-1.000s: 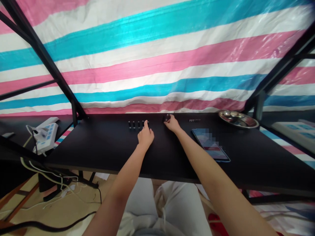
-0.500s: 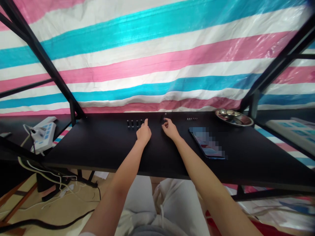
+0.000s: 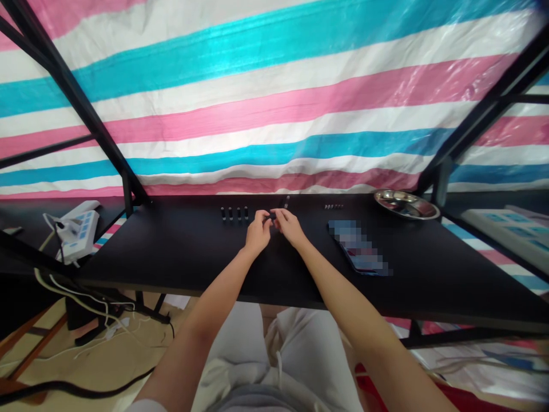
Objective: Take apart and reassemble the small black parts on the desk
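My left hand (image 3: 258, 233) and my right hand (image 3: 291, 228) meet near the back of the black table, fingers pinched. Between their fingertips sits a small dark piece (image 3: 272, 216), mostly covered, its kind not clear. Left of my left hand, several short black cylinders with light ends (image 3: 234, 213) form a row. Just behind my right hand are a small silver-tipped piece (image 3: 287, 201) and a dark one beside it. Farther right lies a row of tiny silvery parts (image 3: 333, 206), too small to name.
A phone (image 3: 358, 249) lies right of my right arm. At the back right is a shiny metal plate (image 3: 407, 205). Black frame posts (image 3: 96, 129) flank the black table (image 3: 171, 252), with a striped sheet behind. A white power strip (image 3: 81, 234) lies at the left.
My hands have come together; the left moved slightly right from the row of cylinders, the right moved slightly left. Both are now pinched around the small dark piece.
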Tool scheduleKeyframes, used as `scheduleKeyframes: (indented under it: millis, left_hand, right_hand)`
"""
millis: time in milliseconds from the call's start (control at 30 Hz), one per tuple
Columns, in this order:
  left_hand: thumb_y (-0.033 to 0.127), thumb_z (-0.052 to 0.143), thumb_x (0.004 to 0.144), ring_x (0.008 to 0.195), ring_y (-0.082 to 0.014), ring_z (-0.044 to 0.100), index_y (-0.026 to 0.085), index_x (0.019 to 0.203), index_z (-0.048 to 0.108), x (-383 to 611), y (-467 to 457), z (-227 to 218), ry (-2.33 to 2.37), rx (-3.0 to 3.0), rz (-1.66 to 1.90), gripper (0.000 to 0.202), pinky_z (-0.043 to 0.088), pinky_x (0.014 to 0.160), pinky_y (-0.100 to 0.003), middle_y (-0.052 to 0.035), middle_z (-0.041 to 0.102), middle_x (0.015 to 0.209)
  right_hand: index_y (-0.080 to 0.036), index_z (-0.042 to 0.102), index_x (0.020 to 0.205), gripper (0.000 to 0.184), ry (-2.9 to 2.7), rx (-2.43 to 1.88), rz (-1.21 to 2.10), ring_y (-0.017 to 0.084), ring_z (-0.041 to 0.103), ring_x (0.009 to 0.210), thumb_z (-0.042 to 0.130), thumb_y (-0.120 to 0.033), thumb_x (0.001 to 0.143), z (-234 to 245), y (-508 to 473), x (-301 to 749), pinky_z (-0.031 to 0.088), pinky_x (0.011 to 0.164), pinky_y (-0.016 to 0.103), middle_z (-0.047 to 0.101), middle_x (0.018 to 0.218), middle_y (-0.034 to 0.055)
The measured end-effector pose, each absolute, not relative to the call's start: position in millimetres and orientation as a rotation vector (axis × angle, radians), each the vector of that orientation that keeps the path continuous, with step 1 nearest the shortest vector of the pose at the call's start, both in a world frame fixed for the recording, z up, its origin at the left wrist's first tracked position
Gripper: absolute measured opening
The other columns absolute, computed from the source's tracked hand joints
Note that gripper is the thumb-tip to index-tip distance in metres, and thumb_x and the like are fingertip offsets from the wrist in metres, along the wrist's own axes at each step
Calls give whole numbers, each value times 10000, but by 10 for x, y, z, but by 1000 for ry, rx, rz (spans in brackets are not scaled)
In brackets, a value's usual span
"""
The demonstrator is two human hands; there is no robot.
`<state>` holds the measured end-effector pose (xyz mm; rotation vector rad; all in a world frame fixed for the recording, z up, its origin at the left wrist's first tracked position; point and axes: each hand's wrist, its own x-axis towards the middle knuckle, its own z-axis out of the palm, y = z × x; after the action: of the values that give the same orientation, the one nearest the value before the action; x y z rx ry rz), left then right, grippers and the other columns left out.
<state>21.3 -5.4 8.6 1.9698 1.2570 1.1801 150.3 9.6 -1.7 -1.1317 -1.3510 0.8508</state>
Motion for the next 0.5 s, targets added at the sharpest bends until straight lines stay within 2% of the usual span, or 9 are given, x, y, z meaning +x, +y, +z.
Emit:
scheduleKeyframes:
  millis: [133, 267, 500]
  left_hand:
    - [253, 400, 886, 742, -113, 624, 206, 1042, 424, 205, -77, 111, 1207, 1968, 1204, 165, 449, 722, -237, -23, 647, 854]
    - [311, 419, 883, 699, -113, 615, 202, 997, 455, 206, -77, 111, 1243, 2006, 1195, 162, 436, 688, -223, -5, 641, 780]
    - [368, 365, 904, 651, -128, 589, 212, 906, 508, 196, -142, 213, 1478, 2091, 1122, 211, 398, 649, -222, 9, 625, 712]
  right_hand:
    - [-192, 550, 889, 380, -1165, -1030, 926, 63, 320, 424, 554, -532, 717, 53, 21, 1473, 252, 413, 213, 371, 510, -82]
    - [-206, 517, 896, 323, -1058, -907, 1021, 49, 255, 412, 597, -452, 701, 121, -50, 1477, 225, 416, 208, 302, 491, -109]
    - [-215, 495, 879, 281, -1044, -894, 991, 49, 270, 418, 578, -427, 714, 111, -73, 1437, 241, 425, 204, 322, 501, -105]
